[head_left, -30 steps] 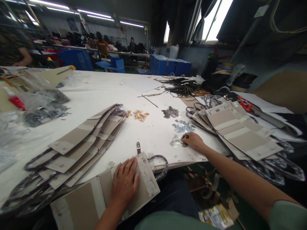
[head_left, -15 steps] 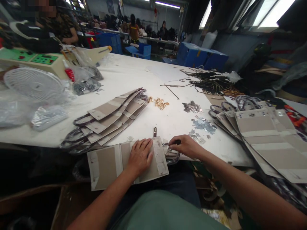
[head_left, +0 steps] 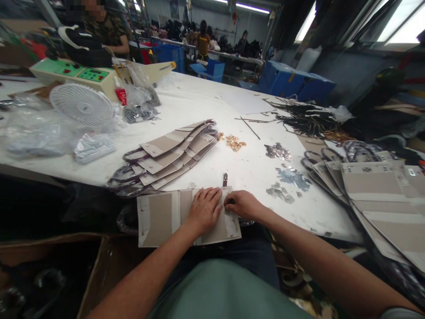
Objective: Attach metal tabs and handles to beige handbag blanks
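Beige panel [head_left: 159, 219], overhanging the table [head_left: 199, 106] edge at 6 o'clock, lies under the open left hand [head_left: 204, 208]; the right hand [head_left: 242, 204] curls at its 3 o'clock end, grip hidden, and lighter pressure might let it slide off.

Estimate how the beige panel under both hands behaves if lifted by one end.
Probably fairly stiff: the beige panel juts past the table edge without drooping. Likely light, being thin like those in the fanned stack. It may hinge at its pale cross band.
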`<state>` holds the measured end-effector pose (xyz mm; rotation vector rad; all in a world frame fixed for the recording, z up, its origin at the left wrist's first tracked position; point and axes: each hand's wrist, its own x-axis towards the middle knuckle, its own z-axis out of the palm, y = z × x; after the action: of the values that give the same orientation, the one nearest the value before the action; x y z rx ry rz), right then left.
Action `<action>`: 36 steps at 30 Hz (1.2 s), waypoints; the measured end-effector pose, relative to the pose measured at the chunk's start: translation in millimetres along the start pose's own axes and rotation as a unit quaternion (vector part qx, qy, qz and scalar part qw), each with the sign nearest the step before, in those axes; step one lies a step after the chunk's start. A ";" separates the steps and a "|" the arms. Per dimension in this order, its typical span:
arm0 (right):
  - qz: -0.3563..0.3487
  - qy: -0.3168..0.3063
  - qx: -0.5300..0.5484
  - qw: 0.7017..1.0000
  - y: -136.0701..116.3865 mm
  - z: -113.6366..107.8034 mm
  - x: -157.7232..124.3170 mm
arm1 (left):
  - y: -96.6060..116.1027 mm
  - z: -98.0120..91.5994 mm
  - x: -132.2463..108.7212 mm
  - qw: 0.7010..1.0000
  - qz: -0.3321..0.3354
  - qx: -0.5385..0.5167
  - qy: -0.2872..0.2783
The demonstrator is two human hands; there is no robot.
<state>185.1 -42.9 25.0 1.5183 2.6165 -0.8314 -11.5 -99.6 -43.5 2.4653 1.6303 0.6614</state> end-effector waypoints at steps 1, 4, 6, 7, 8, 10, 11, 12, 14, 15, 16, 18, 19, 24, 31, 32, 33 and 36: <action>-0.002 -0.002 -0.009 1.000 -1.3 -1.2 0.5 | 0.1 -0.1 0.0 1.000 0.000 0.000 0.000; -0.014 -0.015 -0.026 0.999 -5.4 -7.1 3.4 | 0.5 -0.4 0.1 1.000 -0.001 -0.001 0.000; -0.019 -0.027 -0.019 0.999 -7.3 -11.7 5.6 | 0.7 -0.4 0.2 1.000 -0.001 -0.001 0.001; -0.020 -0.032 -0.015 0.999 -7.8 -13.6 6.6 | 0.8 -0.4 0.2 1.000 -0.001 -0.001 0.002; -0.019 -0.037 -0.010 0.999 -8.1 -15.0 7.4 | 0.9 -0.5 0.2 1.000 -0.001 -0.001 0.002; -0.021 -0.045 -0.009 0.999 -7.7 -16.2 8.6 | 1.1 -0.8 0.1 1.000 -0.001 -0.002 0.001; -0.022 -0.047 -0.012 0.999 -7.2 -16.0 9.1 | 1.2 -1.1 0.1 1.000 -0.002 -0.003 -0.001; -0.023 -0.047 -0.014 0.999 -6.5 -15.5 9.5 | 1.3 -1.5 0.1 1.000 -0.003 -0.004 -0.002; -0.024 -0.049 -0.023 0.998 -5.1 -14.2 10.4 | 1.4 -2.4 0.1 1.000 -0.005 -0.006 -0.006; -0.024 -0.052 -0.027 0.998 -4.5 -13.8 10.8 | 1.5 -2.8 0.2 1.000 -0.006 -0.006 -0.008; -0.026 -0.056 -0.030 0.998 -4.1 -13.6 11.2 | 1.4 -2.9 0.2 1.000 -0.007 -0.006 -0.009; -0.026 -0.064 -0.035 0.997 -4.3 -13.5 11.8 | 1.3 -2.8 0.4 1.000 -0.006 -0.007 -0.008; -0.024 -0.065 -0.041 0.997 -4.9 -13.3 11.9 | 1.1 -2.4 0.5 1.000 -0.005 -0.007 -0.006; -0.021 -0.034 -0.093 0.995 -8.5 -8.3 7.4 | 0.6 -1.0 0.7 1.000 -0.004 -0.008 -0.003; -0.011 0.004 -0.107 0.994 -4.7 1.5 -1.9 | 0.4 -0.7 -0.1 1.000 -0.005 -0.005 0.000; -0.006 0.002 -0.108 0.994 -4.3 2.0 -2.1 | 0.4 -0.5 -0.2 1.000 -0.005 -0.003 0.001; -0.001 0.000 -0.107 0.994 -4.1 2.3 -2.2 | 0.3 -0.3 -0.2 1.000 -0.004 -0.002 0.002; 0.010 -0.003 -0.101 0.995 -4.7 1.9 -2.9 | 0.4 -0.3 -0.2 1.000 -0.002 -0.002 0.003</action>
<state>182.4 -47.9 26.2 1.4816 2.5843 -0.5494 -11.3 -100.0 -43.2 2.4601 1.6339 0.6715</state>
